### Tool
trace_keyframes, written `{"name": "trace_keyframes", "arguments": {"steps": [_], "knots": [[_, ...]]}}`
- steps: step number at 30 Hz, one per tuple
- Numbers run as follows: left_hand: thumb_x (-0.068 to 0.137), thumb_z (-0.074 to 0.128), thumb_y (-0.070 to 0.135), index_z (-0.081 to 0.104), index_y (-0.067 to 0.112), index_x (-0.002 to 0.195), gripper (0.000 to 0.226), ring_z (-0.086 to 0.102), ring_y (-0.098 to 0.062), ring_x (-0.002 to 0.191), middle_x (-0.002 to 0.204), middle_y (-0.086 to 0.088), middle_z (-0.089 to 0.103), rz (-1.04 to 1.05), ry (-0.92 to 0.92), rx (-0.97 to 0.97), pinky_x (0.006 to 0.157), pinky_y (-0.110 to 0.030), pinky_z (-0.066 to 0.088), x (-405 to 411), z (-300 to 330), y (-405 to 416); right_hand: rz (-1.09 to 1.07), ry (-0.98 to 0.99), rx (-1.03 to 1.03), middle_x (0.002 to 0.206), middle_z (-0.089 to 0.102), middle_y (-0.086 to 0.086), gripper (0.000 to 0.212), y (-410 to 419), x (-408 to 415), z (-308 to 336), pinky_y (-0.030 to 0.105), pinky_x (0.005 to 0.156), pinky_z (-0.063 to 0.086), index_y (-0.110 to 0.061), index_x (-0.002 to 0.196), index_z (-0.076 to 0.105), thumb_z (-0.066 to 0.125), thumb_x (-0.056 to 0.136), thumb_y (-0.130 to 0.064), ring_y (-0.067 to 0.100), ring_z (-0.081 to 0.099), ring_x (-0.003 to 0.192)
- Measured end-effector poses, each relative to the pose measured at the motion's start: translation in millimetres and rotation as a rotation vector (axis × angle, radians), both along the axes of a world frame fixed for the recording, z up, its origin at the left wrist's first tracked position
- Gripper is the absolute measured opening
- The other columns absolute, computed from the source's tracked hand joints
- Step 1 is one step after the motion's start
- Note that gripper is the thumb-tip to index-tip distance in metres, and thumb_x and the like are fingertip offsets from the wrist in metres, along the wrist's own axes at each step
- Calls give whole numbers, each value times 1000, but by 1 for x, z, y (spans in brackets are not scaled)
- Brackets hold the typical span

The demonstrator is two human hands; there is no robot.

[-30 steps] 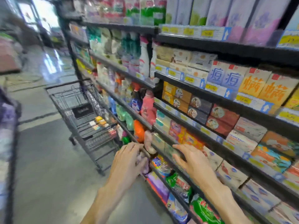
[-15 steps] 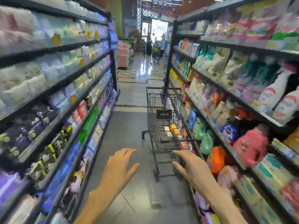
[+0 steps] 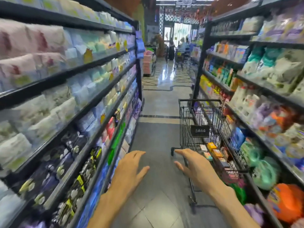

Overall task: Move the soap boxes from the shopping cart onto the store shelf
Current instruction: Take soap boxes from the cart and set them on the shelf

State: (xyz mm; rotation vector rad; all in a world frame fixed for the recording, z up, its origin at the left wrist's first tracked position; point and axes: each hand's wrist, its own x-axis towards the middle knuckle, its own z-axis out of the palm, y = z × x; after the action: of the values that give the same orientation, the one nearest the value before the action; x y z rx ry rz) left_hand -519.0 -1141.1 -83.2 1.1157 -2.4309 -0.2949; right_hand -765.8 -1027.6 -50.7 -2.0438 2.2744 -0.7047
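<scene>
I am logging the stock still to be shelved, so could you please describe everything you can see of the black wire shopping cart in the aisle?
The black wire shopping cart is a metal mesh basket on a thin frame, standing upright on the grey floor tiles close beside the right-hand shelving. A dark sign plate hangs inside. Small soap boxes, yellow, orange and pink, lie in the basket. The open right hand overlaps its near edge, contact unclear; the left hand is apart.
</scene>
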Motion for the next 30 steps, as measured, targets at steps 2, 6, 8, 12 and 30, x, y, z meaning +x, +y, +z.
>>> {"name": "trace_keyframes", "arguments": {"steps": [2, 6, 8, 12, 30], "knots": [[87, 41, 64, 53, 27, 139, 65, 53, -15, 126, 135, 9, 56, 3, -3, 14, 106, -33, 43, -13, -3, -34, 12, -1, 9, 120, 66, -6, 45, -36, -14, -4, 34, 88, 54, -25, 132, 59, 62, 92, -46, 16, 64, 110], [87, 40, 65, 51, 25, 143, 69, 51, -15, 129, 141, 8, 54, -11, -11, 18, 108, -34, 43, -48, -7, -102, 16, 2, 21, 121, 65, -8, 49, -104, -50, -15, 34, 87, 55, -29, 133, 56, 54, 92, -55, 16, 65, 108], [90, 46, 62, 50, 25, 143, 65, 52, -16, 129, 140, 7, 54, -5, -17, 20, 109, -36, 43, -71, -8, -144, 9, -5, 32, 123, 64, -7, 49, -145, -75, -17, 34, 89, 54, -28, 135, 55, 57, 92, -52, 16, 64, 110], [87, 41, 64, 54, 25, 140, 68, 55, -17, 127, 137, 7, 58, 4, 2, 23, 108, -39, 45, -125, 2, -225, 14, -2, 58, 134, 59, -7, 51, -225, -125, -2, 33, 97, 49, -28, 142, 50, 57, 96, -49, 17, 58, 120], [95, 62, 46, 51, 23, 144, 55, 56, -20, 126, 143, 4, 56, -485, -34, 1, 104, -38, 47, -447, 3, -486, -435, -19, 107, 139, 55, -11, 53, -404, -365, -10, 26, 101, 43, -29, 145, 46, 55, 97, -49, 9, 52, 127]]}}
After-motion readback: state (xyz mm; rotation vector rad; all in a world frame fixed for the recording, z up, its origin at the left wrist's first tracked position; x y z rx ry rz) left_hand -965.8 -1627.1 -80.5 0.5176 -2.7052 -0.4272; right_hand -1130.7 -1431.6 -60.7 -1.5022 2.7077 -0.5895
